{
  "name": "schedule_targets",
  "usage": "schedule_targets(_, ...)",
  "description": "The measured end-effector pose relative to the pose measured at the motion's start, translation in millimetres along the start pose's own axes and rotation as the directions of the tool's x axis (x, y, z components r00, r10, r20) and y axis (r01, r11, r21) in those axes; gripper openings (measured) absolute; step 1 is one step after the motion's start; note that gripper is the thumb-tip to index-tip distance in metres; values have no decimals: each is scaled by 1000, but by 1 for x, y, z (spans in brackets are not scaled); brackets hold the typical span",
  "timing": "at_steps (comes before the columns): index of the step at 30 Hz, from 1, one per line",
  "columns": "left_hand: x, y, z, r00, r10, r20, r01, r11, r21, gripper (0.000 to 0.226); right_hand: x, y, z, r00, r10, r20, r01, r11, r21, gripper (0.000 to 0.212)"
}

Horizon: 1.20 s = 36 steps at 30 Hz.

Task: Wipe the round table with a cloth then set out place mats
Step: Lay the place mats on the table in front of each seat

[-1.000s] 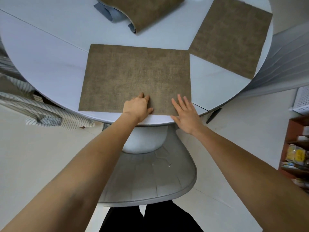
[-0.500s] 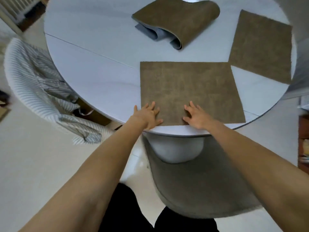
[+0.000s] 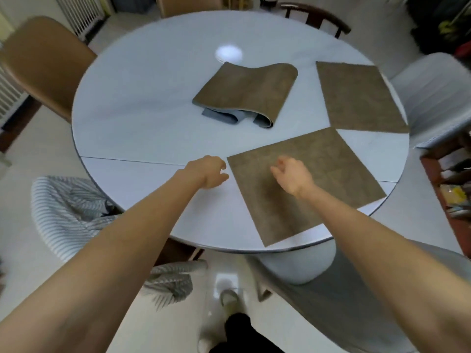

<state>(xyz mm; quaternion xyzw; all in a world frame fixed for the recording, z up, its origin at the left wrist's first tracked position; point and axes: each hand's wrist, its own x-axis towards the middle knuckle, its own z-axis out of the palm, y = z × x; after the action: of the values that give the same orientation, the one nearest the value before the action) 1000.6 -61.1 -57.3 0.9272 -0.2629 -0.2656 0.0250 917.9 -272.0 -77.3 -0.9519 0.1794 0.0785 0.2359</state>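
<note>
Although motion blur softens both hands, the fingers read as loosely curled and grasping nothing. Left hand (image 3: 209, 171) hovers over bare table (image 3: 142, 118) just beside the near place mat's (image 3: 318, 179) left corner; right hand (image 3: 293, 175) hangs above that mat, contact not discernible. Folded stack of mats (image 3: 244, 90) lies mid-table, its blue-grey underside partly hidden beneath the brown top layer. Far place mat (image 3: 356, 98) lies flat near the right rim. No cloth can be identified. Striped fabric (image 3: 68, 212) drapes a chair at left, partly masked by the left forearm. Half a second ago both hands pressed flat on the near mat's front edge; now both are lifted off, and the mat appears skewed as the viewpoint has swung left.
</note>
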Motion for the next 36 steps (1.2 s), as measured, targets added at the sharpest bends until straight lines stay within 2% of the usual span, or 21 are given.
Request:
schedule_targets(3, 10, -7, -18, 999, 31, -35, -30, 999, 23, 49, 32, -8, -11, 996, 39, -80, -35, 998, 47, 34)
schedule_targets(6, 27, -11, -35, 995, 68, -67, -67, 998, 22, 51, 70, -9, -15, 992, 76, -103, -67, 994, 91, 41)
schedule_targets(10, 66, -14, -59, 986, 116, -116, -114, 993, 30, 53, 138, -2, -17, 990, 112, -91, -104, 991, 87, 45)
schedule_targets(16, 159, -15, -95, 974, 147, -175, -163, 983, -82, 46, 225, 22, -17, 986, 168, -13, -165, 979, 121, 72)
schedule_targets(21, 233, -10, -100, 975, 192, -111, -201, 977, -76, 60, 254, 39, -6, 997, 51, 58, -54, 998, 43, 81)
schedule_targets(24, 267, 1, -99, 960, 249, -131, -258, 965, -51, 66, 257, 48, -2, 996, -45, 74, 48, 998, -32, 83)
schedule_targets(25, 280, 6, -98, 956, 262, -131, -271, 961, -51, 69, 260, 50, -2, 995, -72, 65, 77, 994, -78, 82)
schedule_targets(27, 294, 12, -93, 957, 271, -107, -278, 959, -50, 76, 262, 48, -4, 988, -150, -49, 140, 978, -157, 70)
schedule_targets(29, 307, 17, -84, 967, 251, -50, -255, 960, -116, 80, 269, 41, -9, 941, -239, -241, 182, 954, -238, 50)
schedule_targets(31, 317, 16, -76, 973, 223, -54, -229, 937, -265, 80, 281, 32, -19, 855, -372, -360, 258, 909, -326, 43)
schedule_targets(34, 331, 9, -78, 957, 202, -209, -274, 869, -411, 60, 304, 14, -33, 772, -524, -359, 362, 828, -428, 29)
schedule_targets(36, 339, 3, -85, 928, 183, -326, -297, 890, -346, 38, 316, 2, -39, 729, -561, -393, 370, 805, -463, 25)
